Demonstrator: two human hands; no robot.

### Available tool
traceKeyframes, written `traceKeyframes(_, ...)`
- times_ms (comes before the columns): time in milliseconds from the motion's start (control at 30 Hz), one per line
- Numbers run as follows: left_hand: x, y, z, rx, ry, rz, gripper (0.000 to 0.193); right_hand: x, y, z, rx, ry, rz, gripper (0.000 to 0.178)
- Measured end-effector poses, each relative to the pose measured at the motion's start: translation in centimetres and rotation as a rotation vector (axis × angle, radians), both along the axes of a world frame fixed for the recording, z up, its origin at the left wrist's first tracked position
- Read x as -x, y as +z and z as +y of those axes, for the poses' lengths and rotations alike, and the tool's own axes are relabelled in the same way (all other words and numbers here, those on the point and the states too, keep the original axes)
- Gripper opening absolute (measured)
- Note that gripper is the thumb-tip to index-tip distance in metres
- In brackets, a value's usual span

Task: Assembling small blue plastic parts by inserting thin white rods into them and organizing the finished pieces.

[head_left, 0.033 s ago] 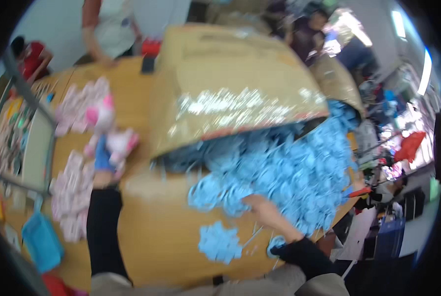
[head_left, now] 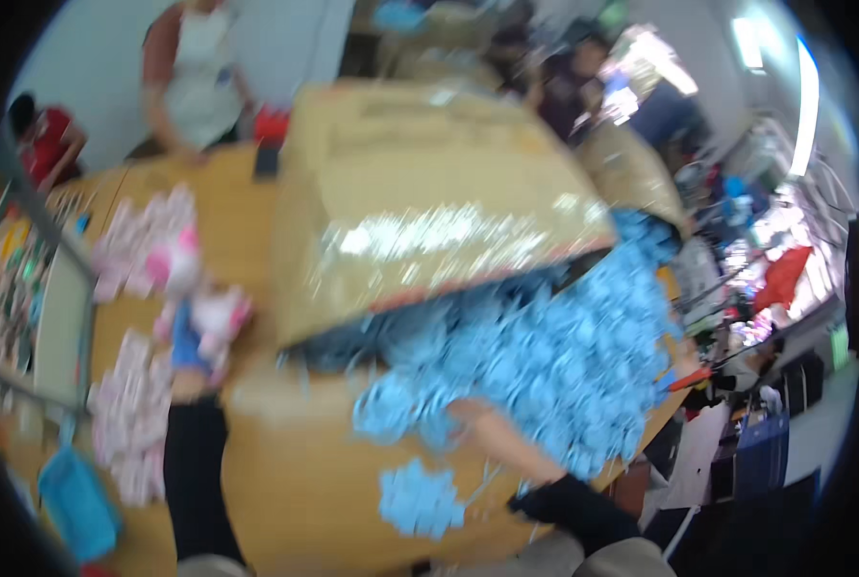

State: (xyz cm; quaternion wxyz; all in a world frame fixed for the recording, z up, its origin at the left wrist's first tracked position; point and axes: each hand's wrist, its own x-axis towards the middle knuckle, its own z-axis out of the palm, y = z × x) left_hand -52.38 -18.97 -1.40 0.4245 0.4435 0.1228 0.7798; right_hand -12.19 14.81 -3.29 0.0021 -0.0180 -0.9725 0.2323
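Observation:
My left hand (head_left: 188, 337), in a blue covering below a black sleeve, reaches among pink-and-white pieces (head_left: 224, 319) at the left of the table. It overlaps them; its fingers are hidden and blurred. My right hand (head_left: 477, 423) is bare and at the near edge of a large heap of blue pieces (head_left: 545, 356), overlapping some. Motion smears its fingertips, so I cannot see whether it grips one. A small separate cluster of blue pieces (head_left: 420, 498) lies nearer me, left of my right forearm.
A big tipped cardboard box (head_left: 429, 183) stands over the heap, with another carton (head_left: 631, 173) behind it. Pale pink pieces (head_left: 131, 413) lie in rows at left. A blue dustpan-like tray (head_left: 78, 500) is lower left. Other people (head_left: 194, 77) are across the table.
The whole view has shifted slightly, so the table appears lower. My right hand has moved a little left along the heap's edge, and its sleeve now hides a blue piece beside it.

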Motion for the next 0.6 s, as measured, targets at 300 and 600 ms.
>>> traceKeyframes(300,-0.5,-4.3,0.5,0.486,0.492,-0.55,0.044,5.2,-0.8,-6.8,0.032,-0.382,-0.117,0.08)
traceKeyframes(600,-2.0,-13.4,-9.8,1.296,1.427,0.142,0.052,-2.4,-1.8,-7.3,0.171,-0.315,-0.289,0.07)
